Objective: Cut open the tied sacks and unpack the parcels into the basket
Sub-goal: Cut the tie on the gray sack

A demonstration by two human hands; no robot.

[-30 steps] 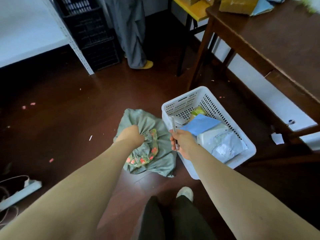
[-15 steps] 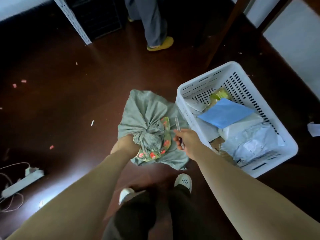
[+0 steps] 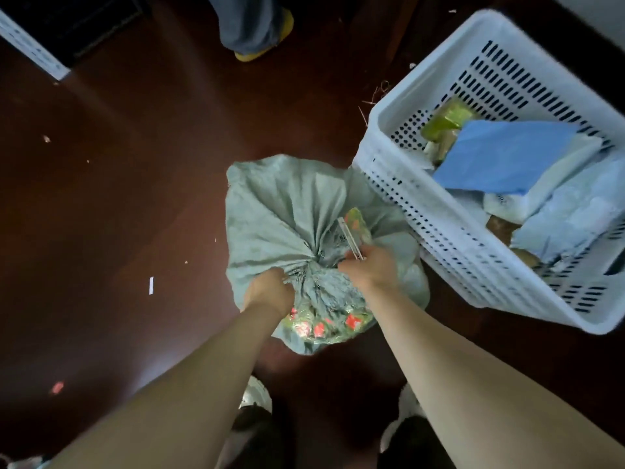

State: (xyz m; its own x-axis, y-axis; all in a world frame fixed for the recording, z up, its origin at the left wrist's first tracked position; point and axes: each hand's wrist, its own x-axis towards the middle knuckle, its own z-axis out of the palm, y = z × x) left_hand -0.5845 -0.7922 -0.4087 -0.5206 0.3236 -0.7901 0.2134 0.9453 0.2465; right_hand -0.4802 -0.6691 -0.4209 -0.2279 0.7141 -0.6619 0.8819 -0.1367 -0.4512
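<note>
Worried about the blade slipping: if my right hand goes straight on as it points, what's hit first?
Probably the bunched cloth of the sack: the right hand holds the cutter angled forward over it, near the neck the left hand grips. The basket sits off to the right, though depth is unclear.

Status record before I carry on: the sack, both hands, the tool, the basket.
sack: grey-green, on the floor beside the basket, neck gathered shut
left hand: grips the bunched neck
right hand: holds a slim cutter, close to the neck
basket: white, several parcels inside, a blue parcel on top
</note>
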